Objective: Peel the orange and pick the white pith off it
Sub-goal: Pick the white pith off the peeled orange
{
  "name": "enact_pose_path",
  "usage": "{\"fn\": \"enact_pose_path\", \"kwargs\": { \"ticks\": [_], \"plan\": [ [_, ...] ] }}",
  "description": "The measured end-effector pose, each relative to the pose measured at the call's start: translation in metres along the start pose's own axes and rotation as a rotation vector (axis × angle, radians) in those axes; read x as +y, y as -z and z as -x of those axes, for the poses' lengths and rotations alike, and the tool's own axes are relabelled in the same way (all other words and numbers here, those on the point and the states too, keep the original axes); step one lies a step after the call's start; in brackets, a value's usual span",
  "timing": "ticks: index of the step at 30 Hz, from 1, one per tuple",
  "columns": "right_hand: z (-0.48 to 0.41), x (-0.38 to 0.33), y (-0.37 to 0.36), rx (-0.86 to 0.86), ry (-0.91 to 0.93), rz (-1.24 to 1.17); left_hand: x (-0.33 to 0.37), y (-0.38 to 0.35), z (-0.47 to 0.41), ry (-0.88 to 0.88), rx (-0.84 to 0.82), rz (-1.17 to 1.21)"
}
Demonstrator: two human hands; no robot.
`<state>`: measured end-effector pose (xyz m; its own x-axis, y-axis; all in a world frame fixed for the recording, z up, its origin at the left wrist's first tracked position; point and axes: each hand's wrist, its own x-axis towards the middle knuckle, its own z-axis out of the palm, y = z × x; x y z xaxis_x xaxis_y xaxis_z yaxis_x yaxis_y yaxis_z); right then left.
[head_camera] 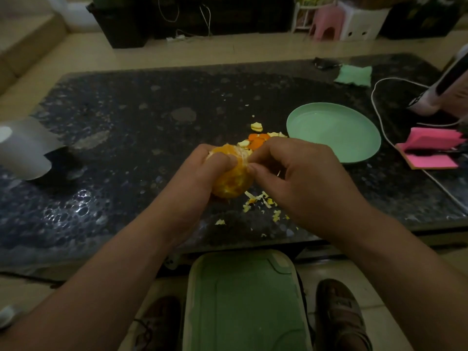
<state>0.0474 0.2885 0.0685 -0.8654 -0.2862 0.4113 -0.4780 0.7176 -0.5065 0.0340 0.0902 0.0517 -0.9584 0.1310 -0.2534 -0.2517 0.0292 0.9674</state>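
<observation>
Your left hand (200, 178) gripped the mostly peeled orange (231, 181), fingers curled round it, just above the tabletop (126, 122) and near the middle of its near edge. Your right hand (298, 178) met it from the right, thumb and forefinger pinching at the orange's upper side; what they nipped was too small to tell. Pith scraps (263, 201) lay on the tabletop under that hand. Peel pieces (257, 140) sat behind the orange, just beside a green plate (334, 133) toward the right edge.
</observation>
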Motion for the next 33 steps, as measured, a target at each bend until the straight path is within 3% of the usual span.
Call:
{"fn": "enact_pose_path", "kwargs": {
  "ticks": [9,14,17,21,27,33],
  "plan": [
    [-0.001,0.000,-0.003,0.029,0.021,0.087,0.001,0.001,0.003,-0.048,-0.061,-0.032],
    [-0.003,0.035,-0.006,0.029,-0.269,0.058,0.001,-0.004,0.004,0.074,-0.035,0.195],
    [-0.005,0.040,-0.003,0.034,-0.332,-0.002,0.002,-0.004,0.003,0.128,0.004,0.244],
    [-0.005,0.027,-0.007,0.044,-0.279,0.005,0.002,-0.005,0.000,0.165,0.019,0.265],
    [-0.003,0.011,-0.005,-0.016,-0.163,-0.190,-0.003,0.000,-0.009,0.136,0.023,0.234],
    [-0.003,0.010,-0.007,-0.011,-0.115,-0.095,-0.009,0.000,-0.010,0.132,0.056,0.124]
  ]
}}
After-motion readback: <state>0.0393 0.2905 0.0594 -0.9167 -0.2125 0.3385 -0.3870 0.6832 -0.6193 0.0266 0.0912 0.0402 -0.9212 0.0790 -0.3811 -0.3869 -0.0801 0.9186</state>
